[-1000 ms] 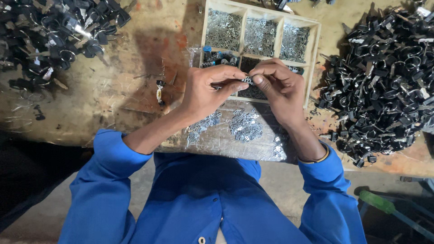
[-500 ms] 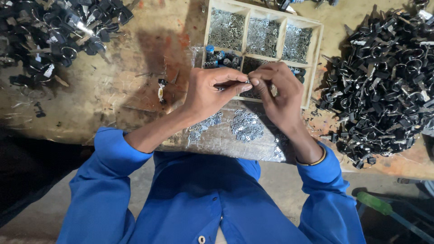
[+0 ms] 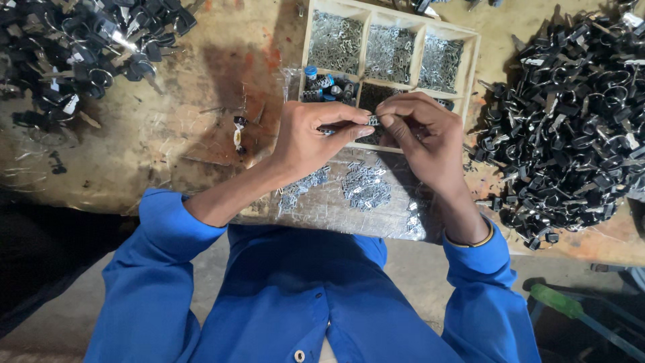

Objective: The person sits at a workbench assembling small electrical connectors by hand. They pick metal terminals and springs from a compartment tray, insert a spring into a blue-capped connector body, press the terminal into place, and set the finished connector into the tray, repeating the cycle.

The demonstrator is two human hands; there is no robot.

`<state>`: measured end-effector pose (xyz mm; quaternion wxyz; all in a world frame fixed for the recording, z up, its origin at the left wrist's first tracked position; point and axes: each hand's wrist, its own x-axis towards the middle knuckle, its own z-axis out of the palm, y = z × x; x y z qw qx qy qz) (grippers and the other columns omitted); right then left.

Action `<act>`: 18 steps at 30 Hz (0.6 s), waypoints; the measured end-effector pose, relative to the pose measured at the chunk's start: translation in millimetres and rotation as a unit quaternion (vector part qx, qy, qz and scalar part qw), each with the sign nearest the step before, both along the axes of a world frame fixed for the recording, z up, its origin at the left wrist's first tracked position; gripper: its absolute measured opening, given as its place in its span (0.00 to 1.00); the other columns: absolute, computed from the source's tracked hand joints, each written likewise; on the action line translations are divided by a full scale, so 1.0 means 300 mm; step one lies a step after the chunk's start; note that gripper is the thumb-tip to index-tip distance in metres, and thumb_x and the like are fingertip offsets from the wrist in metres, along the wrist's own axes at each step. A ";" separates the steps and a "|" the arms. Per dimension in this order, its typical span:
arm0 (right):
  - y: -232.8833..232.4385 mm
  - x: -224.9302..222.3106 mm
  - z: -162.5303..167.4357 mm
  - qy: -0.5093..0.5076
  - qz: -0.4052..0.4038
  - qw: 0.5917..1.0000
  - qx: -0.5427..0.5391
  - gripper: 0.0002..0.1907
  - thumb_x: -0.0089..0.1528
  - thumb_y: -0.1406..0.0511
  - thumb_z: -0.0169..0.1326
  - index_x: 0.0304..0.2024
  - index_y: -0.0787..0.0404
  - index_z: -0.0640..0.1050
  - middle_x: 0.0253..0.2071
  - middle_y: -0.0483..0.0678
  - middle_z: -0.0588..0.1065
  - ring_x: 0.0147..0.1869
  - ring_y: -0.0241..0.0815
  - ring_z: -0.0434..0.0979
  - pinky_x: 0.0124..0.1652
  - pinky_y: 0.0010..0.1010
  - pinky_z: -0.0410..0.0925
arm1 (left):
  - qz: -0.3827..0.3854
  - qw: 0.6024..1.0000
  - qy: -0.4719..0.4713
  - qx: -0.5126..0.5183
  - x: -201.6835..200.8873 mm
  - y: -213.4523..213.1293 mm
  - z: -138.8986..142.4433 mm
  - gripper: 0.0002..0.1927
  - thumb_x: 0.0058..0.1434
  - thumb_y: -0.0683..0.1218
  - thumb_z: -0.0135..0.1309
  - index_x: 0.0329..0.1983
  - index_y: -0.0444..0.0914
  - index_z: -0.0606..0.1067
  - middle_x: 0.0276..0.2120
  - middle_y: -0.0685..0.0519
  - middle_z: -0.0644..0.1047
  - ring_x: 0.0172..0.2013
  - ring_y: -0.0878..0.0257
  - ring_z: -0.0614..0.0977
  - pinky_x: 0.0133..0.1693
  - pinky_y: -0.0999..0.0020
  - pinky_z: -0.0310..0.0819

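My left hand (image 3: 316, 138) and my right hand (image 3: 420, 134) meet over the near edge of a wooden compartment tray (image 3: 474, 64). Together they pinch a small dark metal part (image 3: 371, 121) between thumbs and fingertips. The tray's far compartments hold several small silvery metal pieces (image 3: 390, 44); a near compartment holds dark and blue bits (image 3: 326, 86). Below my hands, little heaps of silvery pieces (image 3: 366, 185) lie on a clear plastic sheet (image 3: 336, 208).
A big pile of black keys with rings (image 3: 578, 114) fills the right of the worn wooden bench (image 3: 175, 114). Another pile of black keys (image 3: 80, 50) lies at the far left. One small dark part (image 3: 238, 131) sits alone left of my hands. A green-handled tool (image 3: 557, 302) lies on the floor.
Both hands stayed together over the tray's near edge, with only slight finger movement around the small part.
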<state>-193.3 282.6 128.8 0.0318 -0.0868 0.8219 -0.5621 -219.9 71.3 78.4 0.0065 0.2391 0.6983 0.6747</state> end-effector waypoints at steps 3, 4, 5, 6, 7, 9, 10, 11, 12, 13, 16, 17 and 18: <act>0.012 -0.004 0.010 0.073 0.040 0.993 0.083 0.06 0.68 0.74 0.60 0.47 0.68 0.82 0.49 0.51 0.79 0.48 0.38 0.81 0.44 0.28 0.75 | 0.001 1.000 0.000 -0.008 0.001 -0.001 -0.001 0.08 0.61 0.36 0.67 0.43 0.32 0.83 0.41 0.48 0.85 0.41 0.63 0.89 0.43 0.72 0.87; 0.017 -0.006 0.013 0.094 0.051 0.989 0.104 0.06 0.67 0.74 0.61 0.48 0.67 0.82 0.48 0.51 0.80 0.49 0.39 0.81 0.45 0.29 0.75 | 0.001 1.000 0.001 -0.012 0.000 -0.001 -0.001 0.08 0.61 0.36 0.67 0.43 0.32 0.83 0.41 0.48 0.85 0.41 0.63 0.89 0.42 0.72 0.87; 0.025 -0.007 0.015 0.059 0.049 0.993 0.092 0.07 0.68 0.74 0.60 0.49 0.66 0.82 0.49 0.50 0.80 0.47 0.38 0.80 0.42 0.28 0.73 | 0.001 1.000 0.000 -0.007 -0.001 -0.001 -0.002 0.08 0.61 0.36 0.67 0.43 0.32 0.83 0.41 0.47 0.85 0.41 0.63 0.88 0.43 0.72 0.87; 0.033 -0.010 0.017 0.024 0.048 0.995 0.079 0.08 0.68 0.74 0.59 0.50 0.65 0.82 0.50 0.50 0.79 0.44 0.37 0.79 0.38 0.27 0.71 | 0.000 1.000 -0.002 -0.001 -0.002 -0.001 -0.002 0.08 0.61 0.36 0.66 0.43 0.32 0.83 0.41 0.47 0.85 0.41 0.63 0.88 0.43 0.71 0.87; 0.039 -0.012 0.016 -0.011 0.046 0.997 0.066 0.10 0.68 0.74 0.57 0.51 0.63 0.82 0.50 0.49 0.79 0.41 0.36 0.78 0.35 0.26 0.70 | 0.000 1.000 -0.003 0.003 -0.001 -0.001 -0.003 0.08 0.61 0.36 0.66 0.43 0.32 0.82 0.42 0.47 0.85 0.42 0.63 0.88 0.44 0.71 0.87; 0.038 -0.024 0.000 0.054 -0.015 0.989 0.139 0.09 0.68 0.74 0.60 0.50 0.62 0.83 0.44 0.49 0.77 0.40 0.39 0.76 0.37 0.29 0.68 | 0.001 1.000 -0.004 0.003 -0.001 0.001 -0.002 0.08 0.61 0.36 0.66 0.43 0.32 0.82 0.41 0.47 0.85 0.42 0.63 0.88 0.44 0.71 0.87; 0.034 -0.031 -0.009 0.086 -0.043 0.980 0.175 0.09 0.68 0.74 0.62 0.50 0.62 0.84 0.42 0.49 0.75 0.40 0.41 0.74 0.38 0.30 0.67 | 0.003 1.000 -0.005 0.003 0.000 0.001 -0.002 0.07 0.61 0.36 0.66 0.43 0.32 0.83 0.41 0.47 0.85 0.42 0.63 0.88 0.44 0.72 0.87; 0.029 -0.036 -0.020 0.127 -0.013 0.962 0.241 0.09 0.62 0.72 0.63 0.46 0.61 0.84 0.40 0.49 0.75 0.41 0.44 0.73 0.40 0.33 0.66 | 0.002 1.000 -0.013 0.011 0.006 0.002 -0.001 0.07 0.61 0.36 0.66 0.43 0.32 0.82 0.41 0.47 0.85 0.42 0.63 0.88 0.44 0.71 0.87; 0.023 -0.045 -0.030 0.169 0.016 0.937 0.306 0.10 0.57 0.71 0.65 0.42 0.61 0.84 0.38 0.49 0.74 0.42 0.48 0.73 0.42 0.37 0.66 | 0.001 1.000 -0.018 0.018 0.009 0.004 0.001 0.07 0.61 0.35 0.66 0.43 0.32 0.82 0.41 0.47 0.85 0.42 0.63 0.88 0.44 0.71 0.87; 0.020 -0.053 -0.038 0.212 0.046 0.904 0.368 0.11 0.52 0.70 0.67 0.38 0.60 0.84 0.36 0.50 0.74 0.43 0.51 0.72 0.44 0.40 0.65 | 0.000 0.999 -0.022 0.026 0.005 0.004 0.002 0.07 0.61 0.35 0.66 0.43 0.32 0.82 0.41 0.46 0.85 0.42 0.63 0.88 0.45 0.71 0.87; 0.023 -0.050 -0.040 0.186 0.032 0.896 0.401 0.08 0.52 0.70 0.69 0.35 0.57 0.86 0.33 0.47 0.75 0.42 0.50 0.71 0.41 0.44 0.61 | 0.002 0.999 -0.035 0.036 0.003 0.003 0.002 0.07 0.61 0.35 0.66 0.42 0.31 0.82 0.42 0.46 0.85 0.42 0.63 0.88 0.45 0.70 0.87; 0.029 -0.045 -0.035 0.180 0.021 0.915 0.360 0.08 0.56 0.70 0.68 0.38 0.59 0.85 0.36 0.47 0.74 0.44 0.49 0.71 0.43 0.42 0.62 | 0.003 0.999 -0.029 0.030 0.004 0.002 0.001 0.07 0.61 0.35 0.66 0.42 0.31 0.82 0.41 0.46 0.85 0.42 0.63 0.88 0.45 0.71 0.88; 0.040 -0.044 -0.027 0.175 0.010 0.931 0.319 0.07 0.60 0.70 0.67 0.41 0.60 0.84 0.38 0.48 0.74 0.46 0.49 0.72 0.45 0.40 0.63 | 0.005 0.999 -0.023 0.023 0.001 0.000 0.000 0.07 0.61 0.35 0.66 0.42 0.31 0.82 0.41 0.46 0.85 0.42 0.63 0.88 0.44 0.71 0.88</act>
